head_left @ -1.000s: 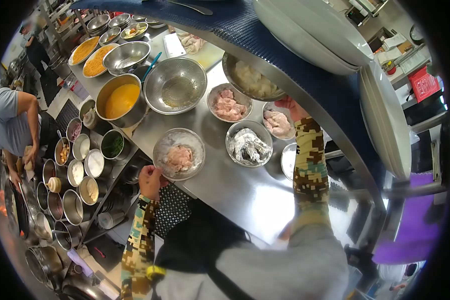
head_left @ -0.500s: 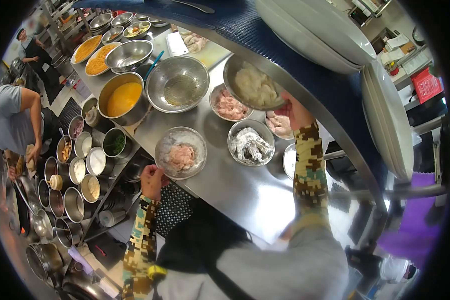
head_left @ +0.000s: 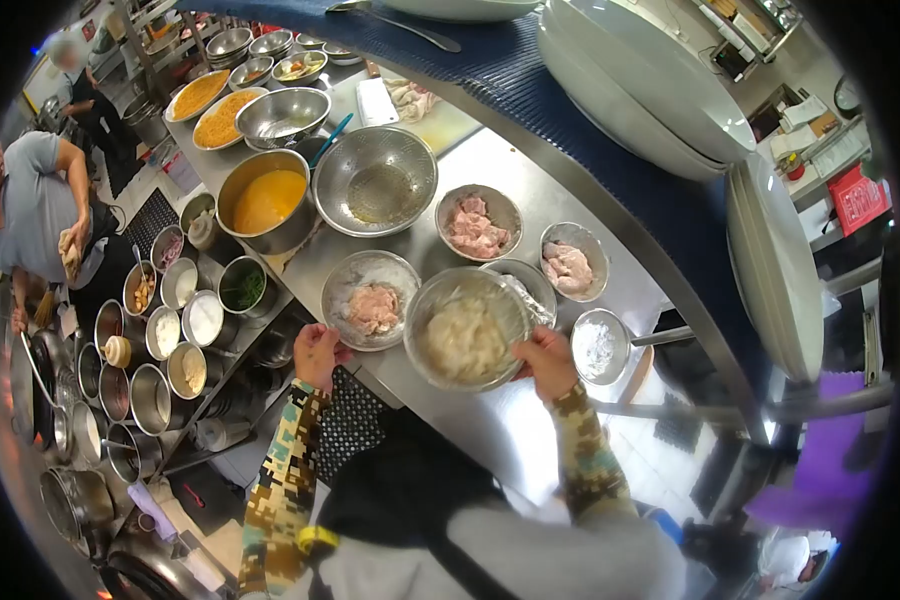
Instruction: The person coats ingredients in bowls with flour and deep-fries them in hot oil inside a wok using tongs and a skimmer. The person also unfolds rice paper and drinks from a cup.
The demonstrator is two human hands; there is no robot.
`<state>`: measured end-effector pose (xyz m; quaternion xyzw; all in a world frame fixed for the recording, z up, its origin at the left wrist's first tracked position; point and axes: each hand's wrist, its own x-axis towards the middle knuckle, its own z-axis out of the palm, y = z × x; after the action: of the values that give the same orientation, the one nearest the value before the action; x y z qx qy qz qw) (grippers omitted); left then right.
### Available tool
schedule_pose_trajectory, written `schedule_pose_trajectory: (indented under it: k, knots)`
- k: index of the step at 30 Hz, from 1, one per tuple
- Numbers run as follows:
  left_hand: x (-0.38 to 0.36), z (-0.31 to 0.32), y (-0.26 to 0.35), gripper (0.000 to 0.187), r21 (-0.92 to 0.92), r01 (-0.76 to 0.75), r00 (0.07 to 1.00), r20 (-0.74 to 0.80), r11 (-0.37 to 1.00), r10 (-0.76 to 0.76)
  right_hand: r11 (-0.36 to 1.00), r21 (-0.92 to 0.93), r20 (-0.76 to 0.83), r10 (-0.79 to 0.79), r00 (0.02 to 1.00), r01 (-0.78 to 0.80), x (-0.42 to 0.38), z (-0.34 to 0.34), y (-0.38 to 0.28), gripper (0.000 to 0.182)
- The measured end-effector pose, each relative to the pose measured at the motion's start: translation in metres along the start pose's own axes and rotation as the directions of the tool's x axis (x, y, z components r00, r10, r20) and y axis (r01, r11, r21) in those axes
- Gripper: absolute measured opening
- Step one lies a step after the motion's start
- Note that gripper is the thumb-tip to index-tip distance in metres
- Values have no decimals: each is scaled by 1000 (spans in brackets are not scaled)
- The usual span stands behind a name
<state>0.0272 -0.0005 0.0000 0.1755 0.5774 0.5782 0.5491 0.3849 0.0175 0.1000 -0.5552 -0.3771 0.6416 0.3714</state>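
We have a metal bowl [head_left: 420,325] of pale, wet-looking pieces [head_left: 465,340] at the middle of the view, over the near side of the steel counter [head_left: 535,410]. Our right hand [head_left: 545,362] holds it by the right rim, thumb and fingers closed on the edge. Our left hand [head_left: 317,357] is at the near left rim of a second bowl [head_left: 342,285], which has pink meat [head_left: 374,308] in it and a whitish coating on its wall. The left fingers are drawn close together, but we cannot tell whether they grip that rim.

From where we look, the held bowl partly covers a third bowl [head_left: 544,285] behind it. Beyond that we see a bowl of pink chunks [head_left: 478,228], and to its right a bowl of paler meat [head_left: 568,268]. A small bowl of white stuff [head_left: 601,346] is near our right hand.

Farther back are a large bowl [head_left: 345,175] and, just beside it, a pot of orange liquid [head_left: 268,202]. A cleaver [head_left: 376,102] lies near the far end of the counter. To our right, plates [head_left: 775,270] stand on a blue-covered shelf [head_left: 650,200]. On our left, beyond rows of metal tubs [head_left: 151,395], a person in a grey shirt [head_left: 45,185] bends forward.
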Motion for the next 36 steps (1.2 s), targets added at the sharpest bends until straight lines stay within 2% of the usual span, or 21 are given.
schedule_pose_trajectory:
  k: [2,6,12,17,18,26,32,36]
  knots:
    - [-2,-2,2,15,-9,24,1000,14,1000,-24,999,23,23,36,999,-36,-7,6,12,21]
    - [-3,-5,2,15,90,30,999,19,995,-32,998,-1,54,63,997,-63,-15,9,22,23]
    - [-13,-4,9,16,78,57,998,29,995,-60,998,8,36,59,998,-59,-19,4,23,25]
    - [-22,-9,-2,17,84,90,996,14,992,-91,997,-65,20,53,998,-52,-20,-3,28,24]
    - [-24,-10,-7,18,74,68,995,69,995,-73,995,-86,20,49,999,-47,-20,-3,31,24]
    - [-47,-7,-12,16,102,128,990,52,986,-134,994,-10,84,109,990,-109,-24,9,51,21]
    - [-50,-14,-25,16,75,131,986,91,989,-137,991,-2,111,133,985,-133,-18,9,76,18]
    - [-55,-13,-25,19,130,129,979,141,983,-147,993,9,110,113,988,-114,-17,9,79,17]
